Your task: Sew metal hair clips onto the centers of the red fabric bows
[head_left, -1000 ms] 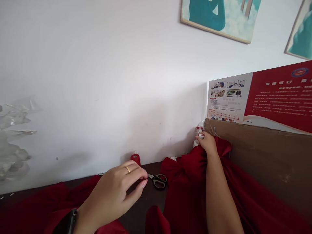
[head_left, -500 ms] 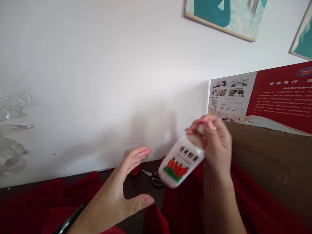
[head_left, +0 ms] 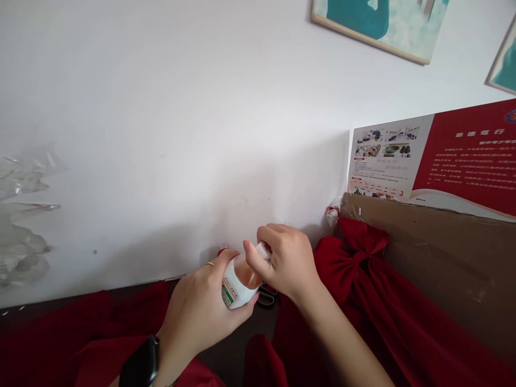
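Note:
A small drink bottle (head_left: 241,286) is tilted in front of me, its neck pointing up and to the right. It has a white label, and the bare part near the neck shows orange-brown. My left hand (head_left: 199,301) is wrapped around the labelled body. At the neck end, my right hand (head_left: 287,260) is closed around the white cap, with its fingers covering most of it. Behind the bottle, the scissors (head_left: 267,296) lie on the dark table (head_left: 220,349), only their handles showing.
Red cloth (head_left: 88,328) covers much of the table at left and right. A red fabric bow (head_left: 357,255) sits against a brown cardboard box (head_left: 435,252) on the right. Behind it stands a red and white printed board (head_left: 463,161). Clear plastic (head_left: 24,226) hangs at the left wall.
My right hand has brought the bottle left and turned it. My left hand, open before, has closed around its body. The right hand still grips the cap end.

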Available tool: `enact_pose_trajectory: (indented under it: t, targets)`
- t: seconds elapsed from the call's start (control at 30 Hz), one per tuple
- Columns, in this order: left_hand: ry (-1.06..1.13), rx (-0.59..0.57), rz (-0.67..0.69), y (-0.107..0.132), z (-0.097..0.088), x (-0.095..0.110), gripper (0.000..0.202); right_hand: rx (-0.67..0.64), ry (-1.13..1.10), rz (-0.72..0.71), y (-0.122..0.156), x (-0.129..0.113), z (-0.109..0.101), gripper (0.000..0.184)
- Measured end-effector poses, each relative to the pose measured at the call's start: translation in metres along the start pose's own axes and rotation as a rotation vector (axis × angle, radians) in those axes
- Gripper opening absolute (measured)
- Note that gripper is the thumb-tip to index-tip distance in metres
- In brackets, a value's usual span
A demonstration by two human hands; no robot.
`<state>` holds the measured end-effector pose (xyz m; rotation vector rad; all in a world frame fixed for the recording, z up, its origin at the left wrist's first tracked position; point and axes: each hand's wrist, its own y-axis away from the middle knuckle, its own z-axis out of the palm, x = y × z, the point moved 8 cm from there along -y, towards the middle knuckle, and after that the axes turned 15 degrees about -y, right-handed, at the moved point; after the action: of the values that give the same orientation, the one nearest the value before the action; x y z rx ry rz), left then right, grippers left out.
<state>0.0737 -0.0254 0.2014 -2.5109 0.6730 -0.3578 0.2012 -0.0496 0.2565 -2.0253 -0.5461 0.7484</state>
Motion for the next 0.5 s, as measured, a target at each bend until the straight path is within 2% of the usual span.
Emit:
enact_pose_trajectory:
  t: [0.1, 0.2, 0.27, 0.37, 0.5]
  targets:
    - [-0.281, 0.071, 0.008, -0.003, 0.002, -0.003, 0.04, -0.045, 0.128, 0.128, 0.0, 0.015, 0.011, 0.045]
    - [-0.378, 0.132, 0.022, -0.005, 0.0, -0.004, 0.039, -0.032, 0.136, 0.199, 0.001, 0.021, 0.015, 0.048]
    - [-0.394, 0.159, 0.023, -0.005, -0.003, -0.005, 0.039, -0.015, 0.088, 0.173, 0.0, 0.019, 0.015, 0.047]
    - [-0.214, 0.103, 0.056, -0.001, -0.004, -0.003, 0.045, 0.011, -0.086, 0.033, 0.0, 0.008, 0.012, 0.041]
    - [0.225, -0.047, 0.131, 0.004, 0.003, 0.009, 0.042, 0.02, -0.35, -0.134, 0.002, -0.006, 0.004, 0.038]
